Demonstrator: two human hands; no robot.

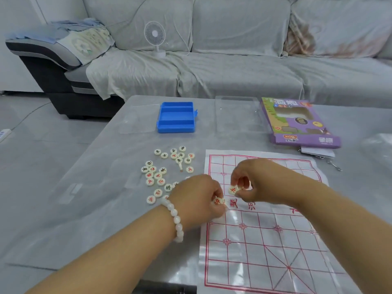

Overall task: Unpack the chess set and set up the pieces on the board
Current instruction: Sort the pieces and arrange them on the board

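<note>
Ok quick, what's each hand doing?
Left hand: pinching a red-marked piece.
Right hand: pinching another red-marked piece.

A grey sofa point(233, 66) runs along the far side, draped in a pale, wrinkled cover. A small white desk fan point(155, 38) stands on its seat, with a thin cable trailing to the right. Folded blue and patterned cloths point(70, 37) lie piled on the sofa's left arm. On the floor at the far left lies a white power strip point(4, 134).
</note>
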